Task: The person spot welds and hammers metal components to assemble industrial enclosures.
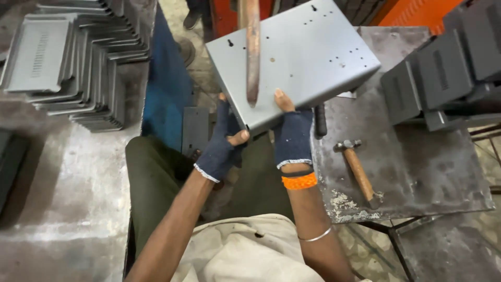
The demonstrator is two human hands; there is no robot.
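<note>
Now the person has the grey sheet-metal box (pixel 300 57) up in both hands, tilted, its near edge toward the chest. The left hand (pixel 222 149), in a dark fingerless glove, is clamped on the near corner at about seven o'clock of the panel, thumb hooked under the edge. The right hand (pixel 292 133), gloved the same with an orange band at the wrist, grips the near edge at roughly six o'clock, thumb pressed on top. The hands sit close together, both closed on the box.

A copper-coloured rod (pixel 252 52) hangs down from twelve o'clock, its tip over the panel's near portion; whether it touches cannot be told. By the look of it, this is the positioning step, lining the panel up under that rod, and the next move would call for a steady, level hold and a fine nudge.

At three o'clock a worn steel table (pixel 417 172) carries a wooden-handled hammer (pixel 357 167) and, further toward two o'clock, dark folded housings (pixel 443 73). At ten o'clock a stack of grey pressed trays (pixel 68 57) rests on a scuffed metal surface (pixel 62 198). The workshop floor looks rough.
</note>
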